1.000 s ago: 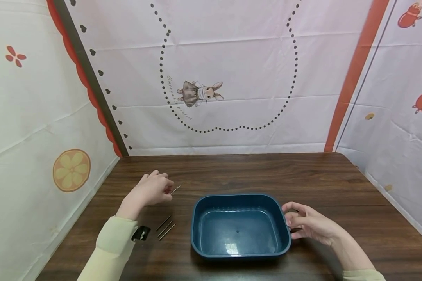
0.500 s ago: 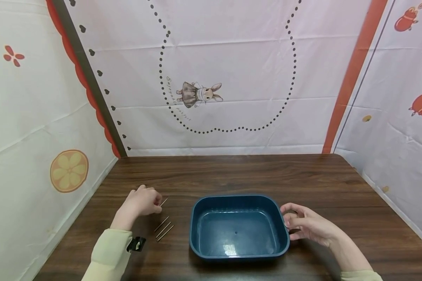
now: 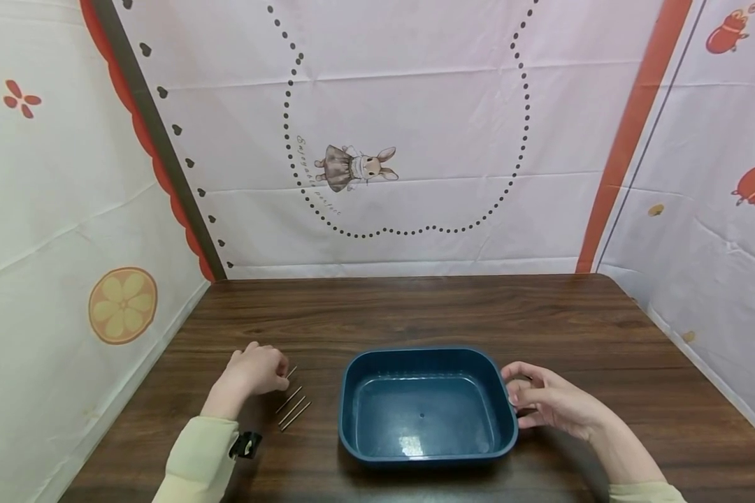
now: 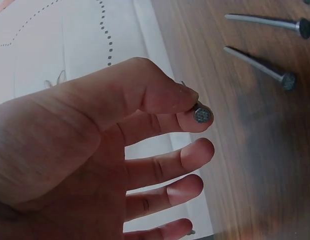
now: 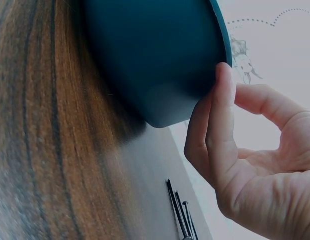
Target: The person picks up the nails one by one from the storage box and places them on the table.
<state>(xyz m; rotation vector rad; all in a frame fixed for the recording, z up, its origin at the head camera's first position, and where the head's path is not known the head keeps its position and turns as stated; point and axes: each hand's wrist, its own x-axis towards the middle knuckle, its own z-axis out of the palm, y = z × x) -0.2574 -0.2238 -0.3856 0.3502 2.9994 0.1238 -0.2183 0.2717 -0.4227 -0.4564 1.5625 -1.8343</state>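
Observation:
My left hand point(image 3: 256, 369) pinches a thin metal nail point(image 3: 291, 372) between thumb and forefinger, low over the table. Its round head point(image 4: 202, 114) shows at my fingertips in the left wrist view. Three more nails point(image 3: 292, 408) lie side by side on the wood just right of that hand; two of them point(image 4: 260, 65) appear in the left wrist view. A dark blue tray point(image 3: 428, 353) with nothing in it sits in the middle. My right hand point(image 3: 544, 399) rests against its right wall, thumb point(image 5: 222, 100) touching the outside, fingers loosely curled.
The brown wooden table point(image 3: 415, 307) is walled by printed white cloth at the back point(image 3: 403, 140) and on both sides. A black strap point(image 3: 247, 444) sits on my left sleeve. The lying nails point(image 5: 179, 212) show beyond the tray in the right wrist view.
My left hand has drawn back toward me with the nail, coming down beside the three lying nails. The right hand and tray have stayed put.

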